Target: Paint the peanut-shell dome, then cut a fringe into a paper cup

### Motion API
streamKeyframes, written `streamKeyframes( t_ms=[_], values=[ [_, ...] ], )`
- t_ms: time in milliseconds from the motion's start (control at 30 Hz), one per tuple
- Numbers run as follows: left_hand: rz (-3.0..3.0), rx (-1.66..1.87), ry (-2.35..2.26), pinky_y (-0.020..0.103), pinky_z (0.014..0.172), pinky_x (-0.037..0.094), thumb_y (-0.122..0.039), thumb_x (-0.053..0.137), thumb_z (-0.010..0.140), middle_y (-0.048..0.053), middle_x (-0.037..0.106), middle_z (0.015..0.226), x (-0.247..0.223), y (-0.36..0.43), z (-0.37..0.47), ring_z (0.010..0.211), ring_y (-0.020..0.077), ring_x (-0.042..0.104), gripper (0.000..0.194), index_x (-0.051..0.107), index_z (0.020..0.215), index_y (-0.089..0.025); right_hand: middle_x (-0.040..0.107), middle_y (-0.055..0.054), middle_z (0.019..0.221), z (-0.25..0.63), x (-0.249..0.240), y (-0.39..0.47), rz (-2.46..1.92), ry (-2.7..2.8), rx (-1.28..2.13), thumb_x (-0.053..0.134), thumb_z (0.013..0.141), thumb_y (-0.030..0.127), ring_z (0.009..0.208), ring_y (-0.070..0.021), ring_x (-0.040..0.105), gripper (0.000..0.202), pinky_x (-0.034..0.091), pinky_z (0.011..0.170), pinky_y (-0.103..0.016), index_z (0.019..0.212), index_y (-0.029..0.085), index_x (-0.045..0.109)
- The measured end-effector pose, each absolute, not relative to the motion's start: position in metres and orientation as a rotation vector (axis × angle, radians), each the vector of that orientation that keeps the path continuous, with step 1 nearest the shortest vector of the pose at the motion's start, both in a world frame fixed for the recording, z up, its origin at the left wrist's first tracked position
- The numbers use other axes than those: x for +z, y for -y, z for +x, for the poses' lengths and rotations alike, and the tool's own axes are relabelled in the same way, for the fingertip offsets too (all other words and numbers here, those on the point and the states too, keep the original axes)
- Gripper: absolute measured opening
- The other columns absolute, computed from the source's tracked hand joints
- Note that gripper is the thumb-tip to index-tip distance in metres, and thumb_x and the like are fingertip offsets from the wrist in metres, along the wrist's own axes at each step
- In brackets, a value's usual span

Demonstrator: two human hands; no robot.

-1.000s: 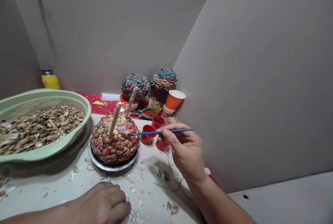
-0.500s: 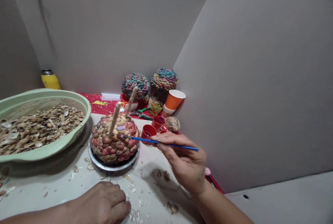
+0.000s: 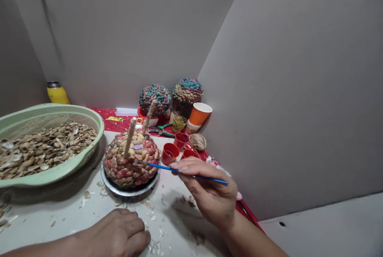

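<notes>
One paintbrush point(image 3: 160, 166), pinched in the right grip point(image 3: 209, 191), is probably light and stiff, best held mid-handle; nubbly ball point(image 3: 128, 173), leftward, likely brittle; left grip point(image 3: 119, 231) curled, contents hidden.

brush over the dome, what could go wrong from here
The right hand is close to the red cups and might tip one.
The brush has its tip near the base of one stick, so a slip could smear it.
The dome sits in a dish with the left hand off it, so it may shift if pushed.
</notes>
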State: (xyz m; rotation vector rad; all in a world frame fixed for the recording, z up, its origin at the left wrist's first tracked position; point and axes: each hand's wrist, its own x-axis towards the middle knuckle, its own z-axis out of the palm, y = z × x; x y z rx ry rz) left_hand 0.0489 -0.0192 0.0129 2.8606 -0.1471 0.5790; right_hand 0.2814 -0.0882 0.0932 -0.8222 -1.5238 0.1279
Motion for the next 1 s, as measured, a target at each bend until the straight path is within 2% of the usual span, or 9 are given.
streamKeyframes(
  t_ms=[200, 433, 633, 800, 1000],
  values=[
    [2.893, 0.53, 0.139, 0.032, 0.06, 0.047, -0.014, 0.05, 0.099, 0.002, 0.071, 0.078, 0.013, 0.02, 0.047, 0.063, 0.0197, 0.064, 0.011, 0.059, 0.098, -0.021, 0.083, -0.004, 0.097, 0.291, 0.092, 0.091, -0.902, 1.497, 0.093, 0.069, 0.09, -0.001, 0.09, -0.0189, 0.08, 0.031, 0.068, 0.084, -0.033, 0.107, 0.024, 0.078],
    [2.895, 0.54, 0.145, 0.031, 0.06, 0.045, -0.01, 0.053, 0.095, 0.002, 0.071, 0.078, 0.013, 0.019, 0.048, 0.063, 0.0194, 0.064, 0.013, 0.056, 0.098, -0.022, 0.084, -0.005, 0.094, 0.292, 0.092, 0.1, -0.896, 1.412, -0.04, 0.071, 0.092, 0.005, 0.086, -0.0209, 0.081, 0.024, 0.069, 0.08, -0.035, 0.102, 0.024, 0.079],
    [2.906, 0.529, 0.129, 0.031, 0.059, 0.045, -0.012, 0.058, 0.095, 0.002, 0.071, 0.079, 0.017, 0.022, 0.046, 0.063, 0.0188, 0.064, 0.01, 0.056, 0.098, -0.022, 0.084, -0.007, 0.096, 0.287, 0.081, 0.099, -0.887, 1.538, -0.268, 0.069, 0.086, -0.003, 0.085, -0.0228, 0.082, 0.035, 0.069, 0.079, -0.037, 0.109, 0.022, 0.077],
    [2.913, 0.536, 0.141, 0.031, 0.058, 0.044, -0.012, 0.055, 0.097, 0.002, 0.07, 0.078, 0.013, 0.022, 0.046, 0.061, 0.0186, 0.062, 0.01, 0.057, 0.097, -0.022, 0.084, -0.012, 0.098, 0.287, 0.081, 0.112, -0.842, 1.735, -0.323, 0.061, 0.087, -0.005, 0.085, -0.0229, 0.082, 0.039, 0.069, 0.078, -0.035, 0.117, 0.017, 0.073],
    [2.922, 0.515, 0.128, 0.032, 0.059, 0.044, -0.013, 0.055, 0.096, 0.002, 0.071, 0.08, 0.014, 0.022, 0.047, 0.063, 0.0193, 0.063, 0.01, 0.056, 0.1, -0.022, 0.084, -0.012, 0.095, 0.287, 0.086, 0.115, -0.848, 1.785, -0.422, 0.059, 0.086, -0.005, 0.085, -0.022, 0.082, 0.04, 0.068, 0.079, -0.034, 0.118, 0.016, 0.072]
  ],
)
